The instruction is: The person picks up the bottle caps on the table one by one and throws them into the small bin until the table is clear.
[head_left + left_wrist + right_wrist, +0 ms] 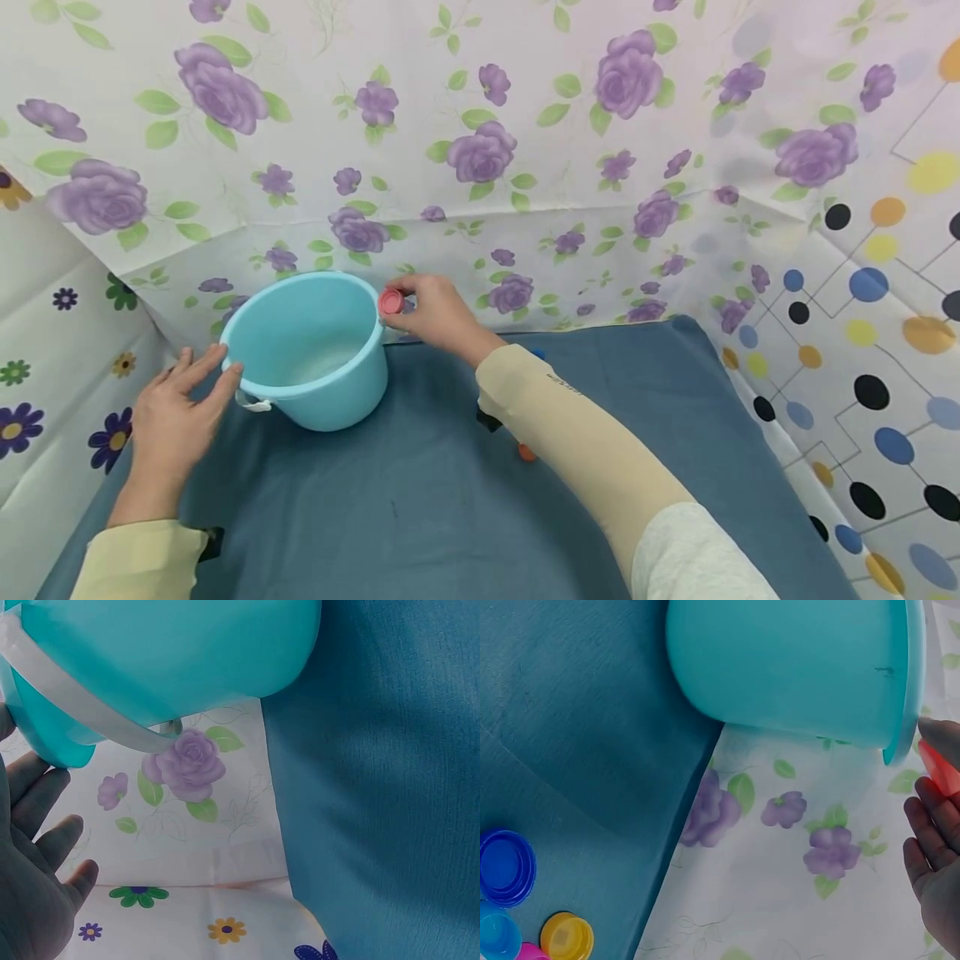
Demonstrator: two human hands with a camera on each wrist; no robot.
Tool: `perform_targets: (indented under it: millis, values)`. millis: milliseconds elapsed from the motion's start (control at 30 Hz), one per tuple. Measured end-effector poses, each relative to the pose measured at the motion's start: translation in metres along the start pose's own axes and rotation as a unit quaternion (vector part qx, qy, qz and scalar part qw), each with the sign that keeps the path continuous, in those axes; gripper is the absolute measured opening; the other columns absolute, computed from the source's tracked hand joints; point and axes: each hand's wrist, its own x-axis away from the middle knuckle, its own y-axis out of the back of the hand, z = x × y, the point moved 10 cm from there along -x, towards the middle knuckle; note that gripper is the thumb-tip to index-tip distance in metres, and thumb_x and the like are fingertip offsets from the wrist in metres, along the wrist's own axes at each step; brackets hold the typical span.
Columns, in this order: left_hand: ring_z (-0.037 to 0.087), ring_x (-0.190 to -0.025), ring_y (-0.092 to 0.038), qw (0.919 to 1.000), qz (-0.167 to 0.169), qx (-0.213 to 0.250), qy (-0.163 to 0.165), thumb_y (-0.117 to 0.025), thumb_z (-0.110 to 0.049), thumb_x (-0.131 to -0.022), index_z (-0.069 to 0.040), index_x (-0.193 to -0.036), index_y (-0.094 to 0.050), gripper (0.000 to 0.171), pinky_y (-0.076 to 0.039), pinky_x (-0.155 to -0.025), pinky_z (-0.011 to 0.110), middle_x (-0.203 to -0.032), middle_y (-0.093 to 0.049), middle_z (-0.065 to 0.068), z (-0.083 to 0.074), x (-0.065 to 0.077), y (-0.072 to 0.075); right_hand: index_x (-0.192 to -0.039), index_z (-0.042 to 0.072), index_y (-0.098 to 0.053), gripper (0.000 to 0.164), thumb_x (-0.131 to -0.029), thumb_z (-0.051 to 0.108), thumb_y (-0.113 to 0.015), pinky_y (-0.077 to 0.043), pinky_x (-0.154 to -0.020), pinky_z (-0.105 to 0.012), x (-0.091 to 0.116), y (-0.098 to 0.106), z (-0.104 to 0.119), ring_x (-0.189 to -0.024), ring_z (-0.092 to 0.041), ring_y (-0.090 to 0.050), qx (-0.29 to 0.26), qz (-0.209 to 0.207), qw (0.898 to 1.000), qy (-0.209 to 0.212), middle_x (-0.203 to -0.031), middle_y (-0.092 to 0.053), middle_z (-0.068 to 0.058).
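Observation:
A light-blue plastic bucket (pixel 360 383) stands upright toward the back left of the cloth, its white handle (pixel 82 697) hanging down outside. At its left rim is my left hand (pixel 176 408), the thumb and fingers extended and the fingertips touching the rim. My right hand (pixel 438 312) pinches a small round red plastic cup (pixel 391 302) between thumb and fingers, right beside the bucket's right rim. In the right wrist view the red cup is partly hidden by the fingers. The bucket's visible inside holds nothing.
Small round cups lie right of the bucket on the blue cloth (pixel 420 500): a dark blue one (pixel 507 868), a light-blue one (pixel 498 934), a yellow one (pixel 567 937), a pink one (pixel 531 952) and something orange (pixel 527 452). Flowered sheeting (pixel 420 125) rises behind.

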Motion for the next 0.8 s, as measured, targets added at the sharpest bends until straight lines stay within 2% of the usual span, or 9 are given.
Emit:
perform_targets:
  millis: [200,500,800]
  values:
    - [0.027,-0.142,-0.027,1.0000,-0.003,0.000,0.005,-0.053,-0.048,-0.091,-0.031,-0.137,-0.045,0.050,-0.014,-0.116,0.055,-0.140,-0.046,0.010,0.001,0.000,0.000,-0.117,0.021,-0.064,0.047,-0.077,0.043,-0.074,-0.052,-0.074,-0.017,0.001,-0.003,0.005,-0.099,-0.005,-0.058,-0.015,-0.006,1.000,0.000,-0.108,-0.064,0.010]
    - [0.028,-0.141,-0.029,1.0000,-0.006,-0.001,0.003,-0.053,-0.048,-0.091,-0.030,-0.137,-0.046,0.050,-0.016,-0.115,0.056,-0.139,-0.047,0.010,-0.001,0.000,0.000,-0.120,0.023,-0.063,0.051,-0.076,0.047,-0.073,-0.050,-0.073,-0.013,-0.004,-0.028,0.026,-0.097,-0.001,-0.056,-0.003,0.021,1.000,0.018,-0.110,-0.064,0.012]
    - [0.028,-0.141,-0.029,0.9999,-0.007,-0.003,0.009,-0.054,-0.049,-0.090,-0.030,-0.136,-0.047,0.050,-0.018,-0.113,0.060,-0.141,-0.045,0.009,-0.001,0.000,0.000,-0.121,0.026,-0.062,0.052,-0.076,0.049,-0.072,-0.049,-0.084,-0.014,-0.010,-0.058,0.042,-0.107,0.002,-0.054,0.002,0.063,0.997,0.033,-0.112,-0.063,0.015]
